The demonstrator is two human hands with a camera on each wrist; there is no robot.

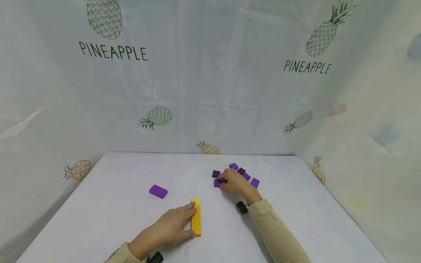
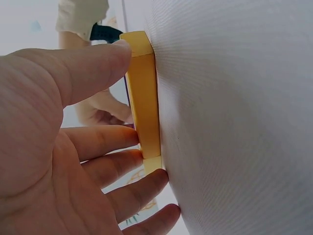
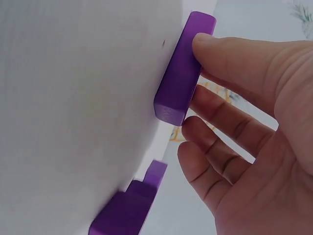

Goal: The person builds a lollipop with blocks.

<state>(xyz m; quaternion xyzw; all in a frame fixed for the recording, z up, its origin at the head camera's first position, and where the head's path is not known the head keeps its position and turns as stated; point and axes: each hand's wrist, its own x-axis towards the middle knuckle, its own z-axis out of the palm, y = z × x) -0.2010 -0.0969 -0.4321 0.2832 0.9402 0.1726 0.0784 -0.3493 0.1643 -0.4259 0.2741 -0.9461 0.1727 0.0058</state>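
Note:
Two yellow blocks (image 1: 196, 223) lie end to end in a straight line on the white table. My left hand (image 1: 172, 224) rests against their left side, its fingers nearly straight and its thumb at the near end; the left wrist view shows the thumb tip on the edge of the longer yellow block (image 2: 143, 98). Farther off to the right, my right hand (image 1: 235, 181) is among several purple blocks. In the right wrist view, its thumb and index finger pinch a purple block (image 3: 183, 68), while the other fingers curl loosely below.
A lone purple block (image 1: 158, 191) lies left of the yellow line. Around the right hand sit more purple blocks, among them a dark one (image 1: 216, 174) and one at the right (image 1: 254, 182). A pineapple-print sheet (image 1: 213, 91) hangs behind the table (image 1: 98, 219) and along its sides.

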